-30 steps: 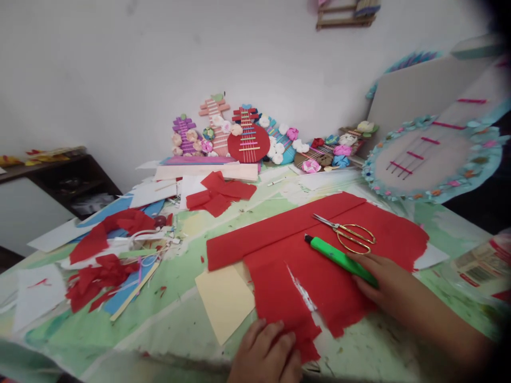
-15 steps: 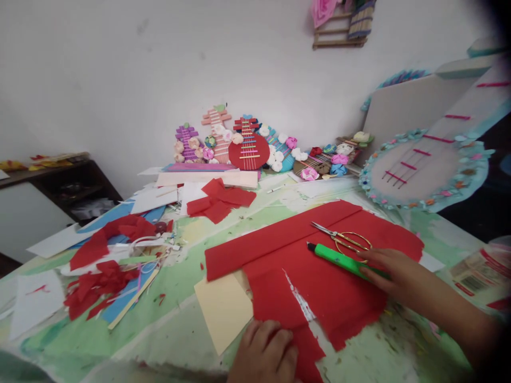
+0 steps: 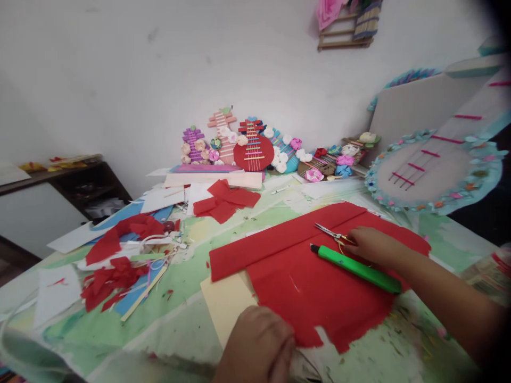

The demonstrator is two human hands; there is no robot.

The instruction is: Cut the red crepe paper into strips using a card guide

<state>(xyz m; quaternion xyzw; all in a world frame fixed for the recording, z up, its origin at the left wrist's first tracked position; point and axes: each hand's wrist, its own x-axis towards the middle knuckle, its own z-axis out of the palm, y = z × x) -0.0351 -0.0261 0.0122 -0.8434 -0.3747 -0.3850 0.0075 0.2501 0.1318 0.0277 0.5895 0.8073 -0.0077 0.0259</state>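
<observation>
A wide sheet of red crepe paper [image 3: 319,298] lies in front of me, with a folded band [image 3: 275,239] along its far side and ragged near edges. At its near left edge is my left hand [image 3: 257,340], fingers curled in on the paper; the fingertips are hidden. My right hand [image 3: 369,246] grips the gold handles of a pair of scissors [image 3: 329,231], blades pointing left. Just below the scissors a green utility knife [image 3: 357,268] rests on the paper, dark tip to the left. A cream card [image 3: 227,300] sticks out beneath the paper's left side.
Red scraps [image 3: 109,282], white paper pieces [image 3: 58,290] and blue strips cover the table's left. A crossed red piece [image 3: 225,199] lies farther back. Decorated lute-shaped crafts [image 3: 253,151] stand along the wall. A large pale-blue-edged lute model [image 3: 431,170] leans at right.
My right hand has moved from the knife's handle up to the scissors and closed on their handles. At my left hand, the red flap has shifted and the white slit has nearly closed.
</observation>
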